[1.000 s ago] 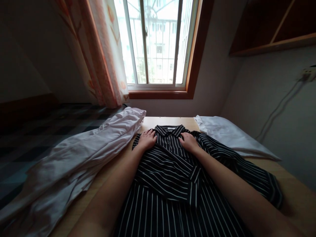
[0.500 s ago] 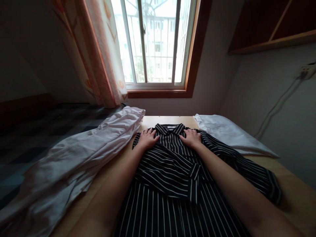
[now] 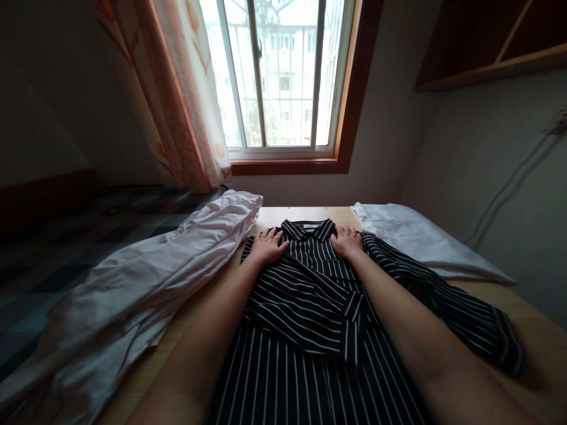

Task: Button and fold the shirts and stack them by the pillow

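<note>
A black shirt with thin white stripes (image 3: pixel 305 307) lies spread on a wooden table (image 3: pixel 531 330), its collar pointing toward the window. One sleeve is folded across the front. My left hand (image 3: pixel 267 245) rests flat on the shirt's left shoulder, fingers spread, just beside the collar. My right hand (image 3: pixel 346 242) lies flat on the right shoulder, fingers stretched out. Both forearms reach over the shirt's body.
A crumpled white cloth (image 3: pixel 133 295) lies along the table's left side. Another white cloth (image 3: pixel 411 239) sits at the back right. A window (image 3: pixel 279 77) with an orange patterned curtain (image 3: pixel 186 100) is ahead. A shelf (image 3: pixel 491 47) hangs on the right wall.
Both hands have slid a little farther up and outward over the shirt's shoulders. The right hand has moved more to the right of the collar.
</note>
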A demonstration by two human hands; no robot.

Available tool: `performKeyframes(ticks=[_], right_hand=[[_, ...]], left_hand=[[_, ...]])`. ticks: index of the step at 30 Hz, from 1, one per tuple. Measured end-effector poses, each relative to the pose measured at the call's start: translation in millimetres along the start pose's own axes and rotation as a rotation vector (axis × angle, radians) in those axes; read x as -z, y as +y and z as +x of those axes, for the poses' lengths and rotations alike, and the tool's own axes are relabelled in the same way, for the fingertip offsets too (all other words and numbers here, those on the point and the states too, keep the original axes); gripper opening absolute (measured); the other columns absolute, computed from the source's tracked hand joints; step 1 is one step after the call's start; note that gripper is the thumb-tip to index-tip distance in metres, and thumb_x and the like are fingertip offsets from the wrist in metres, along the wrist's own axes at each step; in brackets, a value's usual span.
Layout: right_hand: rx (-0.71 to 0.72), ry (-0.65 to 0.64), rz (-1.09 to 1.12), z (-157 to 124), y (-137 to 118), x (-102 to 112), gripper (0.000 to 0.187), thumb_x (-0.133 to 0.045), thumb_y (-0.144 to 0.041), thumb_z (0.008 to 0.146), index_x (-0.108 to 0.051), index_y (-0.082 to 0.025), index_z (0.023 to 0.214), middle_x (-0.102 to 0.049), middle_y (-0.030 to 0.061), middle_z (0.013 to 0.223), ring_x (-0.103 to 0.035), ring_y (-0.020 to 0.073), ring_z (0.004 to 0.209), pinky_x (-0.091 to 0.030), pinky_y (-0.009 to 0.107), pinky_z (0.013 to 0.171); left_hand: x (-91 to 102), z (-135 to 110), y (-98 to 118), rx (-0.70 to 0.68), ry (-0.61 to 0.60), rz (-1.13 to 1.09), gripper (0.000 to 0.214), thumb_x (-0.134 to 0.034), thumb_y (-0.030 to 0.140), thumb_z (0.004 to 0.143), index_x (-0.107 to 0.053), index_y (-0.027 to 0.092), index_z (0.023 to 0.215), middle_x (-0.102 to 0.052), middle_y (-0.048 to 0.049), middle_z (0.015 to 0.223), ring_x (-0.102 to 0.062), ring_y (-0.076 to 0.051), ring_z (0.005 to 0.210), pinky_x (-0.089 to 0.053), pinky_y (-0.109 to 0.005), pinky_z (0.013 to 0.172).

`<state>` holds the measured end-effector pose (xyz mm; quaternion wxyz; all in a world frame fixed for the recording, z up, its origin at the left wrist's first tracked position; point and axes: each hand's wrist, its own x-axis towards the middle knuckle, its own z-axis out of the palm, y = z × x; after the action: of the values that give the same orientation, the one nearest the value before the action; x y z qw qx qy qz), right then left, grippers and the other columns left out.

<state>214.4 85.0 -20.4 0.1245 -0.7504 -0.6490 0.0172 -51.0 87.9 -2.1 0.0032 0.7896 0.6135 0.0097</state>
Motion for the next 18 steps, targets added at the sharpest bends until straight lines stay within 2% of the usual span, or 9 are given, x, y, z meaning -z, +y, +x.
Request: performKeyframes(ticks=[10, 18], right_hand=[[0.008, -0.041, 0.015, 6.3, 9.3, 1.2, 0.058, -0.031, -0.043, 0.098, -0.043, -0.013, 0.146, -0.043, 0.0155, 0.152, -0.037, 0.0294, 0.138, -0.025, 0.04, 0.114], [-0.031, -0.028, 0.02, 13.7, 6.9, -0.2, 0.058, -0.03, -0.041, 0.098, -0.044, -0.013, 0.147, -0.042, 0.0154, 0.152, -0.037, 0.0297, 0.139, -0.025, 0.04, 0.115]], left_hand=[[-2.3, 13.1, 4.0, -0.007, 0.008, 0.002, 0.072, -0.023, 0.064, 0.096, -0.033, 0.023, 0.155, -0.024, -0.0086, 0.164, -0.021, -0.031, 0.151, -0.018, -0.05, 0.12], [-1.9, 21.9, 4.1, -0.012, -0.028, -0.01, 0.074, -0.024, 0.065, 0.096, -0.031, 0.023, 0.156, -0.019, -0.0091, 0.165, -0.017, -0.032, 0.152, -0.016, -0.051, 0.121]])
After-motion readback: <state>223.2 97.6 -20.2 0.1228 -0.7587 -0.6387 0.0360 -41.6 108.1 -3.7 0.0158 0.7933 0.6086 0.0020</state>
